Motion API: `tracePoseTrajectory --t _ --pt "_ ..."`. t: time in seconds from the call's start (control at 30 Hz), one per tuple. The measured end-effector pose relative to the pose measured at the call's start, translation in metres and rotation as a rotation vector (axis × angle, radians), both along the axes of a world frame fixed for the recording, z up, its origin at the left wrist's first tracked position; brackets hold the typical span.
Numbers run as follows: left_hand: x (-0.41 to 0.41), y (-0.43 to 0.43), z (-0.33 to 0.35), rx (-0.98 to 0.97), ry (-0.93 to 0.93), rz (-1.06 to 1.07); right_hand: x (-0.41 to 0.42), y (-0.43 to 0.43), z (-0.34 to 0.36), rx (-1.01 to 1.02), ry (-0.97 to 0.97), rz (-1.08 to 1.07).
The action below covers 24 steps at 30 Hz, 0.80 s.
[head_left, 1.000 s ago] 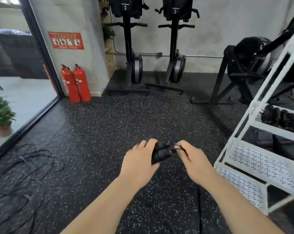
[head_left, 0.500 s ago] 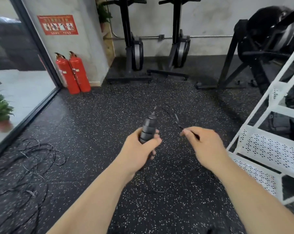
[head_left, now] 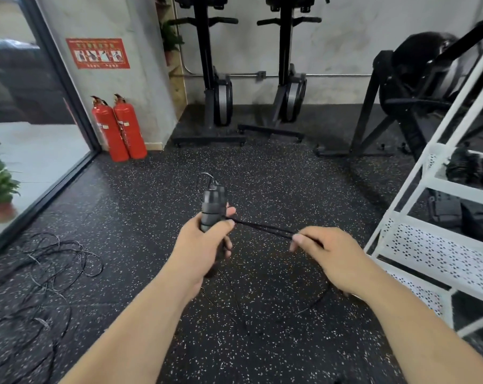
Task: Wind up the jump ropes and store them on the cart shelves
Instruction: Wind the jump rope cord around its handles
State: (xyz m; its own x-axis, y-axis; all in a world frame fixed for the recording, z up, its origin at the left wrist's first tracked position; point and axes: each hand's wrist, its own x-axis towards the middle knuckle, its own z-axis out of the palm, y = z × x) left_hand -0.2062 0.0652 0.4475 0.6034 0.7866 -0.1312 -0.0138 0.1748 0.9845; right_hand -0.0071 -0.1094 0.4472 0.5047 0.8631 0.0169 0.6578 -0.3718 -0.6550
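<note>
Left hand [head_left: 198, 245] grips paired handles [head_left: 213, 206] upright; right hand [head_left: 329, 253], pinching cord [head_left: 262, 227], has pulled it taut rightward: winding under way, cart [head_left: 442, 253] storage pending.

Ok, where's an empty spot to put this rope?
On the cart, the perforated middle shelf looks bare in front, under the top shelf crowded with wound ropes. The floor before the rowing machines is bare too. Left, loose ropes tangle the floor.

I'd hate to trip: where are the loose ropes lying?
The loose ropes lie tangled on the floor, lower left in the head view, beside the glass wall.
</note>
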Motion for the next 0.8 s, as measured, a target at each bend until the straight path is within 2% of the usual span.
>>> tracePoseTrajectory --t 0.17,0.3,0.43,0.6,0.73,0.8 --pt "0.008 -0.029 -0.003 0.031 0.066 -0.203 -0.012 0.010 -0.008 0.106 -0.007 -0.073" --pt "0.021 -0.052 -0.013 0.015 0.025 -0.327 -0.029 0.021 -0.020 0.034 -0.034 -0.052" --pt "0.027 -0.045 -0.015 -0.021 -0.018 -0.303 -0.023 0.020 -0.019 -0.007 -0.009 0.017" --pt "0.026 -0.012 -0.008 -0.039 -0.048 -0.109 0.018 0.003 -0.005 -0.009 0.011 -0.018" --pt "0.030 -0.023 -0.010 -0.057 -0.018 -0.203 0.012 0.008 -0.004 0.129 0.004 -0.129" --pt "0.033 -0.038 -0.011 -0.093 -0.010 -0.294 0.000 0.016 -0.009 0.120 -0.038 -0.122"
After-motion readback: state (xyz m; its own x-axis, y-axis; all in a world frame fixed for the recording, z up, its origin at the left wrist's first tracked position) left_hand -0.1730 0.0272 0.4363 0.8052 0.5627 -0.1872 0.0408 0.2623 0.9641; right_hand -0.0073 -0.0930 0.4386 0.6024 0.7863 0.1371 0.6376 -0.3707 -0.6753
